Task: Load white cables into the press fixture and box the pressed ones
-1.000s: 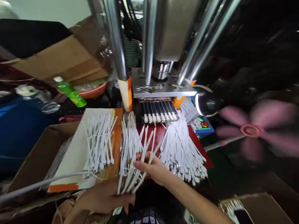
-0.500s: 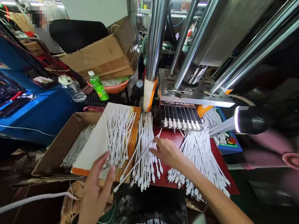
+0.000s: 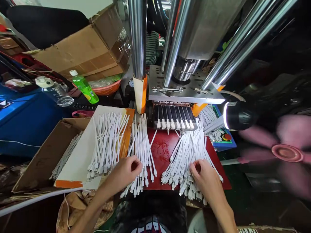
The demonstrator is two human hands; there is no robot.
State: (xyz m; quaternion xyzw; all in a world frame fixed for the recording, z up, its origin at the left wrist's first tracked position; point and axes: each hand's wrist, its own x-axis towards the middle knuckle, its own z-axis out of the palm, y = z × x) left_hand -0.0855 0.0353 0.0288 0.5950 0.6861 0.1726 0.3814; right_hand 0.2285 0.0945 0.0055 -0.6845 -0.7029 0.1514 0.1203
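My left hand (image 3: 122,176) rests curled on the near end of the middle bundle of white cables (image 3: 141,145), its fingers bent round a few of them. My right hand (image 3: 206,178) lies on the right heap of white cables (image 3: 187,152) with its fingers curled into the strands. A third bundle of white cables (image 3: 107,142) lies on a white and orange card (image 3: 80,161) to the left. The heaps lie on a red mat (image 3: 164,149) in front of the press fixture (image 3: 173,118), where several cable ends sit in black slots.
An open cardboard box (image 3: 36,161) with more cables stands at the left. Behind it are a green bottle (image 3: 84,87), a clear bottle (image 3: 53,92) and a large cardboard carton (image 3: 77,51). A lamp (image 3: 233,116) and a spinning pink fan (image 3: 286,152) are at the right. Steel press columns (image 3: 137,38) rise above.
My right hand moved from the mat's middle to the right heap. My left hand came down from beside the card onto the middle bundle and curled. The long cable it trailed is gone.
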